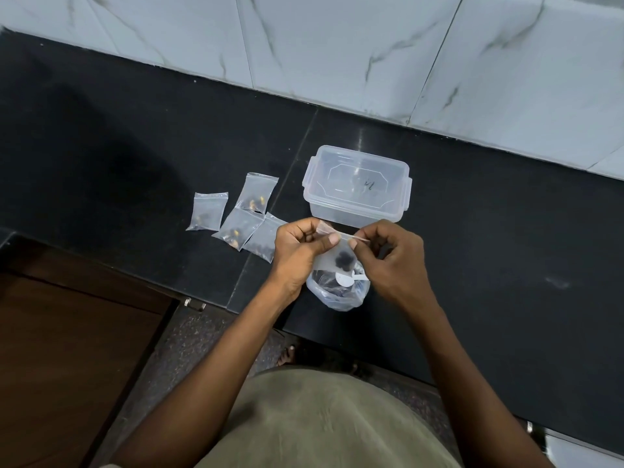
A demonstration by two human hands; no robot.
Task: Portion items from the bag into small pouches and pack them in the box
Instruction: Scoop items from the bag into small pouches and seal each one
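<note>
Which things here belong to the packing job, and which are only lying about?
Job: held pouch, left hand, right hand, bag, white spoon, four filled pouches, box.
About: wooden door, wall tiles.

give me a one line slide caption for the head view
Both hands pinch a small pouch above the bag, four pouches beside the lidded box.

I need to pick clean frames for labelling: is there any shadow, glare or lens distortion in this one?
Head view: a broad soft shadow darkens the counter at left; faint sheen on the box lid; wide-angle bending curves the wall tiles; hands and pouch look sharp.
</note>
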